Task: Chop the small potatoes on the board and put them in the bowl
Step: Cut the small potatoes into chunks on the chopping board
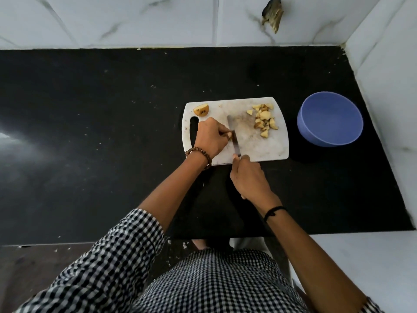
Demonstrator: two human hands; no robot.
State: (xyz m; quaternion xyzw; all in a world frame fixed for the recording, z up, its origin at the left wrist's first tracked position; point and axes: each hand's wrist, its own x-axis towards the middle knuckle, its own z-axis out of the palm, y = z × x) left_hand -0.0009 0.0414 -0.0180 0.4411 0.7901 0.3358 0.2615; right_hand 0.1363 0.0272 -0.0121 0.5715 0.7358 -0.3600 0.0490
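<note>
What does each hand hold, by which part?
The left hand pinches a potato piece at its left end; the right hand grips the knife by its handle.

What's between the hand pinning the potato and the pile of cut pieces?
The knife, blade on the board against the potato in the left hand; then bare board to the pile. Head view.
</note>
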